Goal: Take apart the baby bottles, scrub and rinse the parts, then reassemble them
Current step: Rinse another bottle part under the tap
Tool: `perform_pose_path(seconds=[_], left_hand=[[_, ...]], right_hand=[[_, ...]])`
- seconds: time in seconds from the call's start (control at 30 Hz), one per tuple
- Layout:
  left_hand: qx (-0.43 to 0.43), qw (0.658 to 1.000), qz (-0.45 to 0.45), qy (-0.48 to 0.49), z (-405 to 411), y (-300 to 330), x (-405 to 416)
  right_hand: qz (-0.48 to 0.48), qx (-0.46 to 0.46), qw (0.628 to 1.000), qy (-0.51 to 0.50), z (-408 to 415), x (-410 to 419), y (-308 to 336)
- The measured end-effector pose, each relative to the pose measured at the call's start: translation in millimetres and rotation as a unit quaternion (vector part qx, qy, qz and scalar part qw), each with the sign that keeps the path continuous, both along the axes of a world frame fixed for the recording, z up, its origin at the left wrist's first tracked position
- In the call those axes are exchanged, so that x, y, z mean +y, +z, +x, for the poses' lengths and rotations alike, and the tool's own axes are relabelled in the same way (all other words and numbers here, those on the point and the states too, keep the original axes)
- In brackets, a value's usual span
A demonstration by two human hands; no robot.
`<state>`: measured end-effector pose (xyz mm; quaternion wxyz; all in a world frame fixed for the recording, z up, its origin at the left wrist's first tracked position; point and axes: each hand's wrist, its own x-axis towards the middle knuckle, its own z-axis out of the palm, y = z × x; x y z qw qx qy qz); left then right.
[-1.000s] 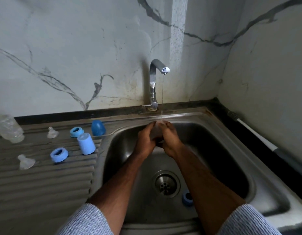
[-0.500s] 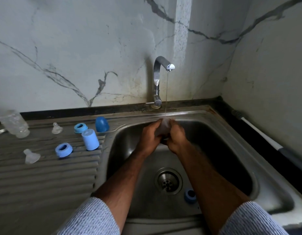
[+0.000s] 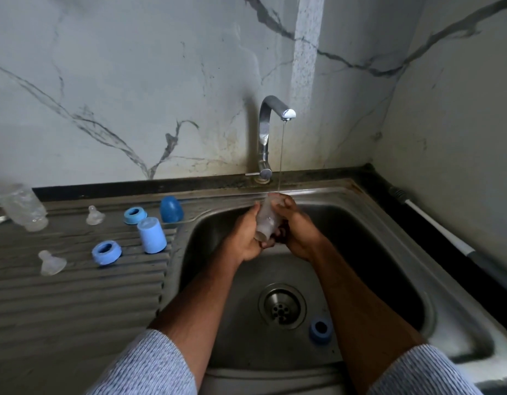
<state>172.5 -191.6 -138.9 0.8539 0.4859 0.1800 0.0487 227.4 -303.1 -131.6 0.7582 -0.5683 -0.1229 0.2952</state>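
Over the sink (image 3: 360, 212), my left hand (image 3: 246, 238) and my right hand (image 3: 296, 226) together grip a clear bottle body (image 3: 266, 220) under the thin stream from the tap (image 3: 270, 129). On the drainboard (image 3: 75, 295) lie another clear bottle (image 3: 21, 206), two clear teats (image 3: 95, 215) (image 3: 50, 263), two blue rings (image 3: 134, 215) (image 3: 106, 252), a light blue cap (image 3: 152, 234) and a dark blue cap (image 3: 171, 208). A third blue ring (image 3: 320, 329) rests in the basin beside the drain (image 3: 282, 306).
A marble-patterned wall rises behind the sink and to the right. A long white and grey handle (image 3: 451, 243) lies along the dark counter edge at the right.
My hands have shifted their grip so more of the clear bottle shows between them. The parts on the drainboard have not moved.
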Motion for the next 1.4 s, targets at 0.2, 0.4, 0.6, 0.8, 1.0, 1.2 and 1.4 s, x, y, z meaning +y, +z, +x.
perform_pose_path(seconds=[0.2,0.4,0.6,0.8,1.0,1.2,1.4], left_hand=[[-0.033,0.997,0.035,0.064,3.8,-0.8,-0.3],[-0.103,0.967,0.202,0.112,6.9,-9.5,-8.3],[-0.064,0.976,0.184,0.099,8.2,-9.8,-20.3],[-0.020,0.988,0.155,-0.002,-4.4,-5.8,-8.3],[-0.093,0.989,-0.077,-0.081,-10.6,4.3,2.1],[-0.071,0.973,0.221,-0.013,-4.3,-11.6,9.6],[-0.136,0.838,0.525,0.060,3.1,-23.3,4.9]], right_hand=[[0.039,-0.005,0.989,-0.145,8.0,5.0,-7.3],[0.046,0.052,0.987,-0.146,3.8,1.2,-5.4],[-0.138,0.071,0.981,-0.118,-1.7,8.0,-6.5],[-0.116,-0.027,0.988,-0.094,4.7,6.5,-2.5],[0.087,0.055,0.993,0.061,3.2,-6.9,-0.1],[0.009,0.049,0.998,-0.041,1.6,8.5,-3.3],[-0.051,0.005,0.990,-0.135,-1.4,19.1,-2.7]])
